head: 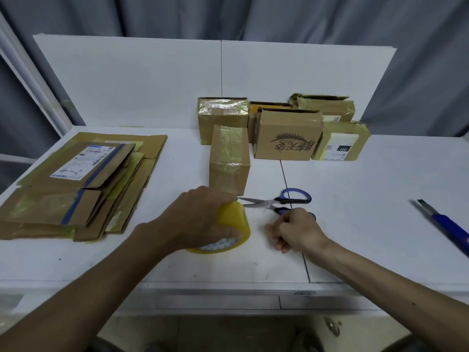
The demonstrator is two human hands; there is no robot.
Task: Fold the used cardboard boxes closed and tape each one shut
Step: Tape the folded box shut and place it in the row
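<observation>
My left hand (200,217) grips a yellow roll of packing tape (234,224) that rests on the white table near the front edge. My right hand (295,231) hovers just right of the roll with fingers loosely curled, beside the lower handle of the blue-handled scissors (276,201); whether it touches the handle I cannot tell. A small taped cardboard box (229,158) stands upright just behind the roll. Several closed boxes (288,134) are grouped at the back. A stack of flattened cardboard boxes (83,184) lies at the left.
A blue utility knife (442,223) lies near the right edge of the table (380,189). White boards (152,80) stand upright behind the table, with grey curtains beyond them.
</observation>
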